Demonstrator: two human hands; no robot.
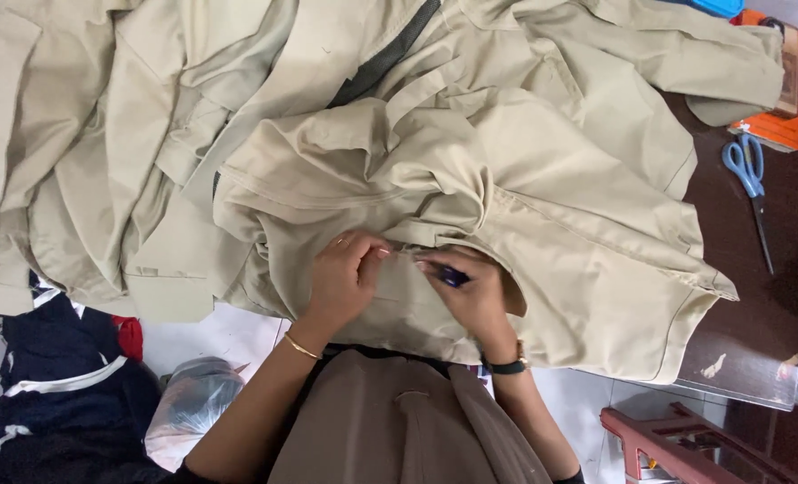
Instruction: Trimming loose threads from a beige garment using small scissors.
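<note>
Directly below the head camera, a heap of beige garments (524, 179) covers most of the dark brown table (757, 305), its near edge hanging over toward the person's lap. Both hands work at one fold of this cloth, close together and almost touching. The left hand (343, 278), a thin gold bangle at its wrist, is pinched shut on the fabric, fingertips gathering a seam. The right hand (472, 294), a dark watch at its wrist, is clenched round a small dark blue tool (453, 276), whose tip sits against the same fold just beside the left fingers; what kind of tool cannot be told. Blue-handled scissors (750, 186) lie untouched on the bare table, well apart to the right. A clear plastic bag (191, 403) rests on the floor at lower left; its contents cannot be made out. Dark navy clothing (54, 385) is piled just beside it.
</note>
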